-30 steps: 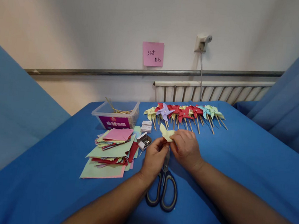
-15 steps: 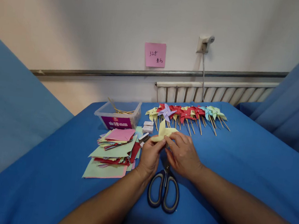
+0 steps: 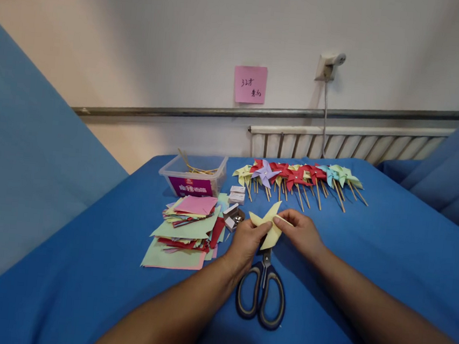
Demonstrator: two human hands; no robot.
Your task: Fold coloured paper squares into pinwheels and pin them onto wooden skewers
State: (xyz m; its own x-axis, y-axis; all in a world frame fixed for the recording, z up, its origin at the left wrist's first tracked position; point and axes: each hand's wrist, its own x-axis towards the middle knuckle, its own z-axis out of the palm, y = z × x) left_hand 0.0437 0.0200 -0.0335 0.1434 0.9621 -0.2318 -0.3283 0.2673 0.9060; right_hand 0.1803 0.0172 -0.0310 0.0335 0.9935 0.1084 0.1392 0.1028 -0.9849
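Note:
Both my hands hold a pale yellow cut paper [image 3: 270,224] above the blue table [image 3: 368,245]. My left hand [image 3: 245,245] pinches its lower left part with closed fingers. My right hand [image 3: 301,234] pinches its right side with thumb and fingers. The paper's pointed flaps stick up and out between the two hands. Directly below the hands lie scissors [image 3: 261,294] with dark handles, blades pointing away from me and partly hidden by the hands.
A stack of coloured paper squares [image 3: 185,230] lies left of my hands. Behind it stand a clear plastic box with sticks [image 3: 193,176] and small white boxes [image 3: 234,207]. A row of finished pinwheels [image 3: 300,176] lies at the table's far edge.
The yellow paper has turned in my hands and its flaps now stand more upright. My right hand has shifted to the paper's right side. The camera view has drifted left.

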